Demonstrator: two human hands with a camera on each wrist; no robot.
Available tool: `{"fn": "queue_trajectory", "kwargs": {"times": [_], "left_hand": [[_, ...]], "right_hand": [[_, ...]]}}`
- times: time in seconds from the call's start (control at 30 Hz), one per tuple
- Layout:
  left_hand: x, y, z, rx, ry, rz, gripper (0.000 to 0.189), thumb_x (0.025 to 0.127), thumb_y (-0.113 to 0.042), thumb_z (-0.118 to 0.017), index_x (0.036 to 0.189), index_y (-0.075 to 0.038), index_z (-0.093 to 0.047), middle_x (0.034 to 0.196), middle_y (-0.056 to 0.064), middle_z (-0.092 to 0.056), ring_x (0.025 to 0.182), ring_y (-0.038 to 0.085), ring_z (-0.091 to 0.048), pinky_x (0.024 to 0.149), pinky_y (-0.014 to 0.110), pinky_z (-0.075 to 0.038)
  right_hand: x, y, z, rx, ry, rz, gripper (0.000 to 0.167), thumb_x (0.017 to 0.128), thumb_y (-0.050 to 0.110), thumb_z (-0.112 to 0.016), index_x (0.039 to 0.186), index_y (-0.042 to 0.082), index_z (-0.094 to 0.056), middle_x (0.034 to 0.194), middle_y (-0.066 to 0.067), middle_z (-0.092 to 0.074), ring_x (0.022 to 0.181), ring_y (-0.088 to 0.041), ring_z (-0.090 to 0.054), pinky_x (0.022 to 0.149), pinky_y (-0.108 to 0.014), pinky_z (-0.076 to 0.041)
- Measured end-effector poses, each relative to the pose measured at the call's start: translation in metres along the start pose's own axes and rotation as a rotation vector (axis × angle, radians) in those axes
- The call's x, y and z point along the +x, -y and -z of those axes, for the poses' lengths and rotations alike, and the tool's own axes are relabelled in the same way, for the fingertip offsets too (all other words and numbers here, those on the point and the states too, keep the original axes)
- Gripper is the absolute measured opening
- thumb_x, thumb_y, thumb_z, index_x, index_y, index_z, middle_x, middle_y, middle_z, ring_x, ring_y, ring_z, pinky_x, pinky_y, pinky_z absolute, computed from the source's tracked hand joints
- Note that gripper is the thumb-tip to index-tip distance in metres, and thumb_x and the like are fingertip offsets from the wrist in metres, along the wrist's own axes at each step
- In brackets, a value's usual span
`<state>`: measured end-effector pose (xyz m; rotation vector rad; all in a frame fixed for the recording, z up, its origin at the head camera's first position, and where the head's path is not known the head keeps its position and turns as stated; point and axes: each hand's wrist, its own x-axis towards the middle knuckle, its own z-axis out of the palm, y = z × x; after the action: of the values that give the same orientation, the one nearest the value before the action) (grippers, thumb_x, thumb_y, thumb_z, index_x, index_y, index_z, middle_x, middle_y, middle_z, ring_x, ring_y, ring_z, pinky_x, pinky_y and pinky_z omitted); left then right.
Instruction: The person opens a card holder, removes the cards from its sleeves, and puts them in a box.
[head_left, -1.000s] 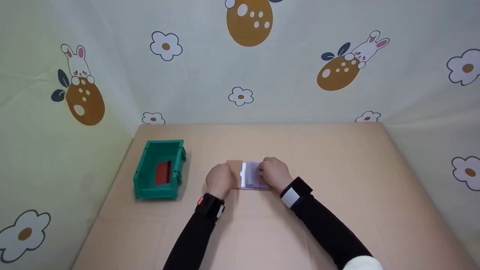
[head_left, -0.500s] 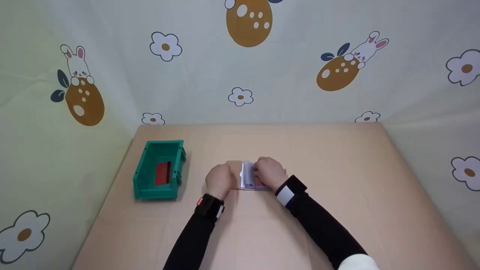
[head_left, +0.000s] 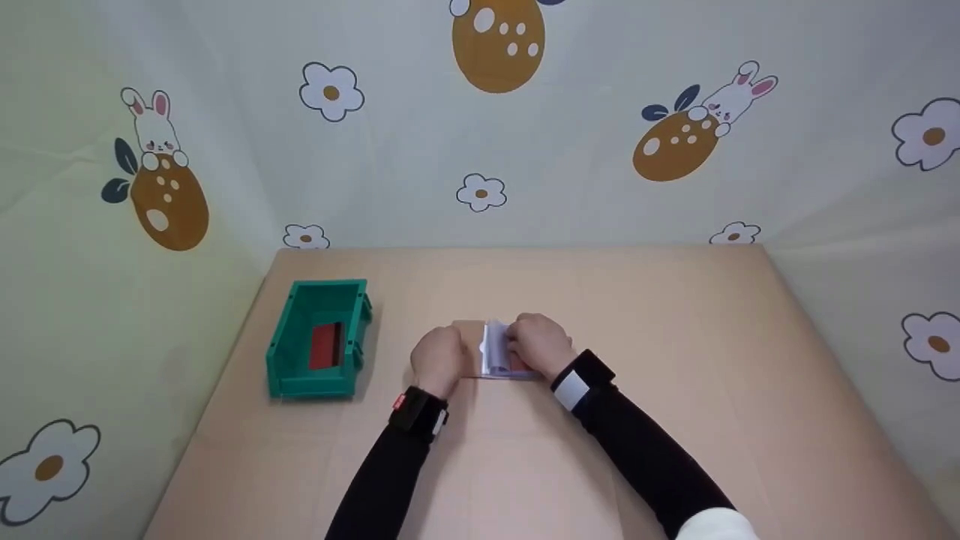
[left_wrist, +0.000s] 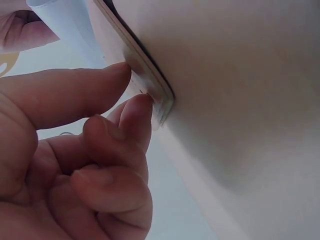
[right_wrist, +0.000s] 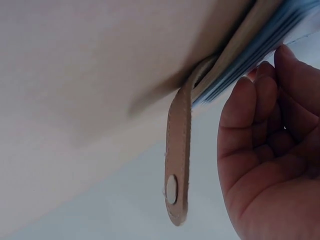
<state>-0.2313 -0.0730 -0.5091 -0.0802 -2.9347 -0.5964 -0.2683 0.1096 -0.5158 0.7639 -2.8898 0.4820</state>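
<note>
L hand (head_left: 437,358) holds tan cover of open card holder (head_left: 472,341) w/ thumb + fingertips; holder lies mid worktop (head_left: 675,315), btwn hands. R hand (head_left: 540,345) pinches its curled clear sleeves (head_left: 497,349). Btn strap (right_wrist: 178,145) juts from holder's edge. Green bin (head_left: 311,386) at L, w/ black-striped red card (head_left: 324,346) inside.
</note>
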Motion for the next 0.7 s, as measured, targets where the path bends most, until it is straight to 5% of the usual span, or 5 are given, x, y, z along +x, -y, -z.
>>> {"fn": "queue_trajectory", "kwargs": {"times": [0.2, 0.33, 0.57, 0.7], "left_hand": [[-0.001, -0.012, 0.006, -0.059, 0.008, -0.040, 0.027, 0.084, -0.001, -0.060, 0.062, -0.012, -0.049, 0.066, 0.003, -0.056, 0.060, 0.021, -0.055, 0.052, 0.038, -0.044], [-0.003, -0.025, 0.010, -0.093, 0.030, -0.121, 0.025, 0.079, 0.001, -0.066, 0.064, -0.012, -0.051, 0.065, -0.001, -0.052, 0.058, 0.016, -0.046, 0.050, 0.034, -0.038], [-0.010, -0.041, 0.002, 0.026, -0.022, -0.329, 0.014, 0.087, -0.005, -0.065, 0.075, -0.009, -0.060, 0.071, 0.005, -0.061, 0.065, 0.024, -0.061, 0.053, 0.040, -0.048], [-0.011, -0.043, -0.005, 0.093, -0.068, -0.366, 0.013, 0.094, -0.007, -0.061, 0.081, -0.007, -0.063, 0.073, 0.008, -0.062, 0.066, 0.026, -0.063, 0.053, 0.040, -0.050]], "right_hand": [[0.001, -0.001, 0.000, 0.007, 0.011, -0.001, 0.005, 0.082, 0.011, -0.076, 0.080, 0.007, -0.075, 0.076, -0.005, -0.061, 0.074, -0.025, -0.061, 0.067, -0.041, -0.051], [0.001, -0.002, 0.000, 0.014, 0.003, 0.008, 0.010, 0.080, 0.007, -0.076, 0.072, 0.009, -0.071, 0.075, -0.005, -0.060, 0.071, -0.024, -0.059, 0.063, -0.040, -0.050], [0.000, -0.002, 0.000, 0.021, -0.009, 0.003, 0.012, 0.081, 0.006, -0.074, 0.071, 0.010, -0.071, 0.076, -0.005, -0.061, 0.072, -0.024, -0.060, 0.063, -0.040, -0.051], [0.000, -0.002, 0.000, 0.013, -0.009, 0.002, 0.008, 0.082, 0.008, -0.073, 0.074, 0.010, -0.074, 0.076, -0.006, -0.061, 0.073, -0.026, -0.061, 0.064, -0.041, -0.051]]}}
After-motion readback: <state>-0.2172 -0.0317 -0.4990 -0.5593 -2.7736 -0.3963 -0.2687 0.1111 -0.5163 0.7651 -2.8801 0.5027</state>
